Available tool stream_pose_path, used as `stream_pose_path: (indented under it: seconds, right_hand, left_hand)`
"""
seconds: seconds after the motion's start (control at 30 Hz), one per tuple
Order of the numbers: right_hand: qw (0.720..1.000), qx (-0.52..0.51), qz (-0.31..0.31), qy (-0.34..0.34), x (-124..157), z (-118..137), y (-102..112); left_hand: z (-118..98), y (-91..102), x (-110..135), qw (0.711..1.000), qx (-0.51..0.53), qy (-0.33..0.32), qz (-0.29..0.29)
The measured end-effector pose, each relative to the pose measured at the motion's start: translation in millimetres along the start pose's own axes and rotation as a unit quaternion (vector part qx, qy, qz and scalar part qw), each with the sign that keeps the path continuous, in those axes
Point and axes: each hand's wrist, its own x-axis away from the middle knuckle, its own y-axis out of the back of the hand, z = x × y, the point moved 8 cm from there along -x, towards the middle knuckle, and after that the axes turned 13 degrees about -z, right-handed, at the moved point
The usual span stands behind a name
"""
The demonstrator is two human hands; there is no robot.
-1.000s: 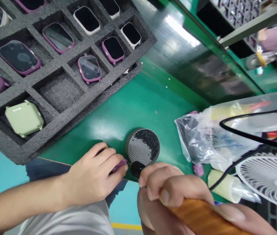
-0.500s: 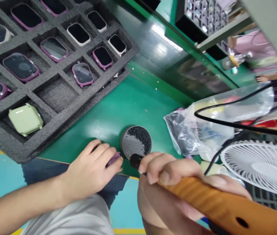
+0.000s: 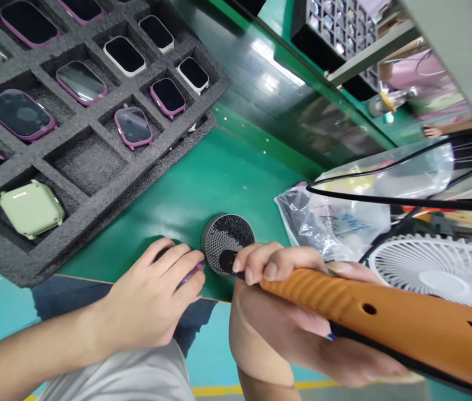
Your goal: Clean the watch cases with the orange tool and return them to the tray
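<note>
My left hand (image 3: 158, 292) is closed around a purple smartwatch case (image 3: 192, 274) at the bench edge, mostly hidden under the fingers. In my right hand (image 3: 290, 301) is an orange electric screwdriver (image 3: 369, 309), its black front end (image 3: 228, 262) pointing left. That end overlaps the near part of a round metal dish (image 3: 230, 231) with a dotted grey face and a dark grainy patch. Whether the tip touches the dish I cannot tell. To the left, a grey foam tray (image 3: 106, 209) holds several purple and white watches, plus a green watch case (image 3: 32, 209) lying back up.
A clear plastic bag (image 3: 336, 217) lies right of the dish, with a looped black cable (image 3: 369, 196) across it. Near it is a white fan (image 3: 440, 273). Beyond the green bench (image 3: 169, 189), a black rack (image 3: 336, 33) and another person's hand (image 3: 433, 131) show.
The screwdriver has swung to lie flatter, and its front end now sits further over the dish. My left hand stays on the watch case. The whole view has shifted slightly.
</note>
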Motion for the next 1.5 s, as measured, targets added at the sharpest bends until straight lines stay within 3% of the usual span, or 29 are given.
stream_pose_path:
  seconds: [0.57, 0.83, 1.0, 1.2, 1.5]
  right_hand:
    - [1.000, -0.010, 0.021, 0.010, -2.5, -2.4, -2.6]
    - [0.998, 0.063, -0.011, 0.027, 10.9, 22.7, 6.4]
    - [0.997, 0.051, 0.039, 0.039, 16.2, 16.4, -3.6]
    - [0.997, 0.026, 0.056, 0.053, 12.6, 8.4, -11.4]
    - [0.996, 0.051, 0.076, 0.022, 17.6, 7.8, -7.4]
  left_hand:
    - [3.2, -1.1, -0.2, 1.000, -0.009, 0.001, -0.011]
    - [2.6, 1.2, -1.2, 0.999, -0.006, 0.002, -0.040]
    - [3.5, 1.3, -1.8, 0.999, -0.006, 0.009, -0.042]
    - [3.0, 0.1, -2.1, 0.999, -0.004, 0.010, -0.034]
    - [4.6, 0.5, -4.9, 0.999, 0.003, 0.022, -0.027]
